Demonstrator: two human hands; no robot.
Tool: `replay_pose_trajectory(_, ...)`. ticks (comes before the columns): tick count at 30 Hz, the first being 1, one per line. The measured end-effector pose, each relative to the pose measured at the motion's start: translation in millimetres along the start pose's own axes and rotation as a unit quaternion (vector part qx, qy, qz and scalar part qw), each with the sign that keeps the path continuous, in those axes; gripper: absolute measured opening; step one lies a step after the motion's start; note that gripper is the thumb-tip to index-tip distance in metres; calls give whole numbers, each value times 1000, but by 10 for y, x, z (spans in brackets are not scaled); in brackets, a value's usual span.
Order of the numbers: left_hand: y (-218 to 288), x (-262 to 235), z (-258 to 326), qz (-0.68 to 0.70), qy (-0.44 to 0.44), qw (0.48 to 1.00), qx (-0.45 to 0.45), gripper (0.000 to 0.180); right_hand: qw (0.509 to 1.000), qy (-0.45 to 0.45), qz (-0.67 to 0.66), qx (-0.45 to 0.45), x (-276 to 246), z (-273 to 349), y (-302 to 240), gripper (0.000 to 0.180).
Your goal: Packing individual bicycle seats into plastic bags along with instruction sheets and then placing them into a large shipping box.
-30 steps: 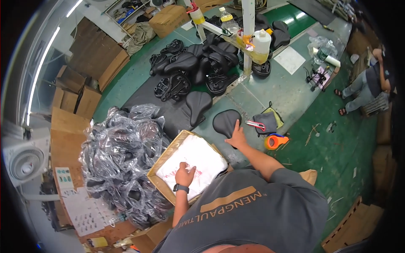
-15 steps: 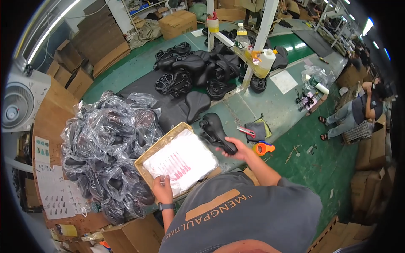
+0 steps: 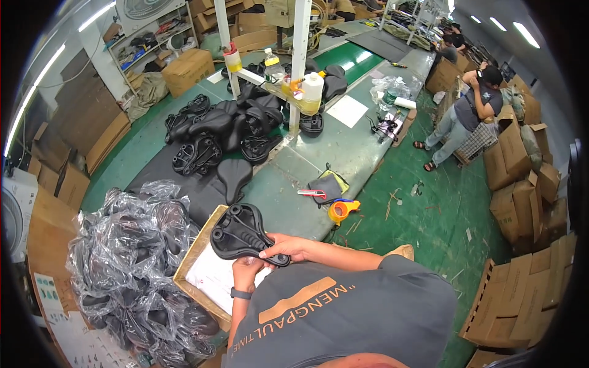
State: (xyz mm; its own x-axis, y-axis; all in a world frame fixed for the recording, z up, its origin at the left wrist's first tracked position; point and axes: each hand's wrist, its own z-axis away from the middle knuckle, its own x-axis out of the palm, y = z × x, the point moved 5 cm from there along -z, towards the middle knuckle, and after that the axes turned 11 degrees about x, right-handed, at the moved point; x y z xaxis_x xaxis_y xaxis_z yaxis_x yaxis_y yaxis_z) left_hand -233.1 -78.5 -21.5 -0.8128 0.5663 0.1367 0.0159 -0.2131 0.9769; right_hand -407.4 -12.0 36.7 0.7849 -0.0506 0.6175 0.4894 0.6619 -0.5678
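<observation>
Both hands clamped on one black bike saddle (image 3: 242,233), underside up, held over the open carton (image 3: 199,260). Right hand (image 3: 283,247) pinches the narrow nose end, left hand (image 3: 246,270) supports from below. My take: keep it level, grip the shell rather than the rails. Left: pile of bagged saddles (image 3: 132,264). Farther along the table (image 3: 288,178): unbagged saddles (image 3: 227,132), orange tape dispenser (image 3: 341,210).

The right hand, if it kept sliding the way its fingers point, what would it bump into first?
The right hand points toward the person's left, already resting on the black bicycle saddle held upside down. Going on, it would probably pass over the open cardboard box and meet the heap of plastic-bagged saddles, though depth is unclear.
</observation>
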Motion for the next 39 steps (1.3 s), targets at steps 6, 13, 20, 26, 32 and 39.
replay_pose_trajectory(6,61,-900,436,550,128,823,64,22,980,-7,-185,-69,-340,261,32,40)
replay_pose_trajectory(13,196,-1049,755,301,245,920,50,17,981,-180,77,-5,278,167,-183,75)
replay_pose_trajectory(20,1309,-805,1165,-122,203,888,395,8,717,203,656,-121,851,-474,-124,101)
replay_pose_trajectory(26,932,-1016,1601,45,72,967,241,18,972,79,223,12,867,-1259,236,83)
replay_pose_trajectory(32,980,-1718,1528,74,394,878,261,66,786,-132,568,-207,2195,-946,338,105)
replay_pose_trajectory(39,2278,-4697,1376,349,413,744,393,40,804,-96,572,-132,2153,-705,74,83)
